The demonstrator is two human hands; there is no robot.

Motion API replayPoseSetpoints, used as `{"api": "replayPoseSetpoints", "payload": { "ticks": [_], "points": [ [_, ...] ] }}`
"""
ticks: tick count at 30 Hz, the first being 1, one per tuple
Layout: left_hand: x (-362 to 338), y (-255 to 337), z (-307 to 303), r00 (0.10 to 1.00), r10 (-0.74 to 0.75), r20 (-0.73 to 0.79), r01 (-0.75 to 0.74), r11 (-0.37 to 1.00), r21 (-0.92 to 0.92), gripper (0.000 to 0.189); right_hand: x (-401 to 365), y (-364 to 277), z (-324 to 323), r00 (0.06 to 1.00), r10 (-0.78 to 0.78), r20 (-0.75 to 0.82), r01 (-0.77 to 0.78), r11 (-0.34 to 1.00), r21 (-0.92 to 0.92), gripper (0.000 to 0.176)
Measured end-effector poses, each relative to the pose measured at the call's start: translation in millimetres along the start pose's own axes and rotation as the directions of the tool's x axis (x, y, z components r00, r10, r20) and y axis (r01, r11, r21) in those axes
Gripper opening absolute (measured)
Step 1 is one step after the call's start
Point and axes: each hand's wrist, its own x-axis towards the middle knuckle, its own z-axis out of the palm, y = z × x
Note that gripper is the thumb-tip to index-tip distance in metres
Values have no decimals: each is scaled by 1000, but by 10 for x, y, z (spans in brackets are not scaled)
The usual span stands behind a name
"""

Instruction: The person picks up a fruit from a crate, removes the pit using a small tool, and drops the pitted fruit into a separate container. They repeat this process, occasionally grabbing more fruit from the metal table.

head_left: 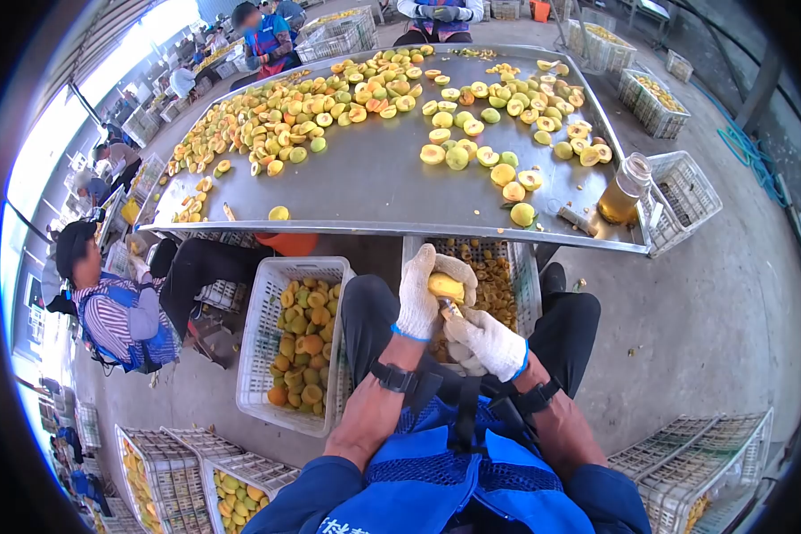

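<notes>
In a white knit glove, my left hand [420, 294] holds a yellow peach [446, 286], fingers wrapped round it. My right hand [488, 342], gloved the same way, is closed on a small knife-like tool [450, 310] with a light handle. The tool's metal end meets the lower side of the peach; its exact shape is too small to make out. Both hands are above a white crate [529, 287] that holds brown peach pits and scraps [497, 283], between my knees. To the left stands a white crate [248, 378] full of peaches [307, 347].
A metal table [374, 191] in front bears many halved peaches [329, 102], a jar of amber liquid [626, 189] and a short stick-like tool [578, 220]. A co-worker [125, 303] sits at left. More crates [694, 467] stand behind me and beside the table.
</notes>
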Motion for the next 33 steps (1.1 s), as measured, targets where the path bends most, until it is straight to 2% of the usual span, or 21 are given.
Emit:
{"api": "replayPoseSetpoints", "payload": {
  "ticks": [1, 4, 6, 8, 9, 11, 14, 15, 17, 19, 20, 22, 24, 26, 27, 29, 30, 31, 33],
  "points": [
    [4, 12, 12, 999, 12, 42, -13, 1000, 15, 63, 1, -1, -40, 1000, 3, 1, -3, 1000, 1, 34],
    [17, 3, 53, 999, -23, 39, 24, 1000, -18, 62, 29, -3, -202, 974, 31, 223, -82, 971, 225, 34],
    [38, 1, 97, 999, -40, 35, 41, 999, -33, 62, 73, 29, -256, 984, -5, 180, -30, 981, 191, 35],
    [27, -19, 137, 984, -152, -91, 135, 976, -171, 59, 92, 83, -297, 993, -67, 98, 56, 991, 118, 40],
    [37, -21, 151, 967, -209, -146, 170, 955, -242, 57, 115, 95, -329, 993, -67, 98, 56, 992, 115, 40],
    [48, -44, 138, 963, -226, -149, 183, 949, -258, 57, 148, 136, -366, 985, -54, 165, 18, 976, 217, 40],
    [76, -111, 25, 951, -275, -140, 222, 926, -306, 52, 125, 67, -339, 982, -28, 188, -19, 970, 242, 35],
    [85, -135, -2, 942, -311, -125, 253, 906, -340, 49, 133, 86, -338, 982, -25, 187, -21, 971, 239, 35],
    [119, -164, -65, 942, -315, -115, 257, 899, -355, 48, 167, 127, -340, 993, -100, 58, 95, 992, 77, 35],
    [169, -141, -159, 907, -412, -88, 350, 853, -386, 51, 104, 44, -340, 994, -51, 97, 46, 997, 55, 35],
    [181, -134, -201, 908, -409, -91, 345, 853, -392, 51, 87, 7, -339, 991, -3, 137, -1, 1000, 31, 35],
    [210, -113, -233, 890, -457, 2, 428, 832, -354, 53, 129, 37, -320, 996, -39, 80, 40, 999, -11, 35],
    [206, -92, -218, 912, -410, -32, 374, 859, -350, 53, 138, 30, -305, 997, -72, 30, 73, 996, -53, 36],
    [205, -49, -212, 934, -339, -113, 269, 875, -402, 51, 113, -74, -344, 987, 2, 161, -22, 992, 124, 38],
    [205, -45, -265, 935, -336, -117, 265, 876, -403, 51, 104, -95, -368, 986, 5, 165, -25, 992, 122, 38],
    [204, -13, -411, 974, -211, -81, 174, 929, -326, 46, 99, -125, -404, 993, 83, 89, -90, 992, 83, 39],
    [188, 64, -412, 969, -199, -146, 154, 951, -270, 40, 196, -87, -393, 993, 22, -114, -54, 958, -283, 39],
    [194, 121, -453, 968, -203, -150, 155, 947, -282, 35, 222, -59, -399, 993, 21, -115, -53, 958, -282, 39],
    [124, 303, -540, 976, -120, -184, 70, 964, -257, 30, 246, -49, -421, 956, -56, -288, -66, 915, -398, 38]
  ]
}}
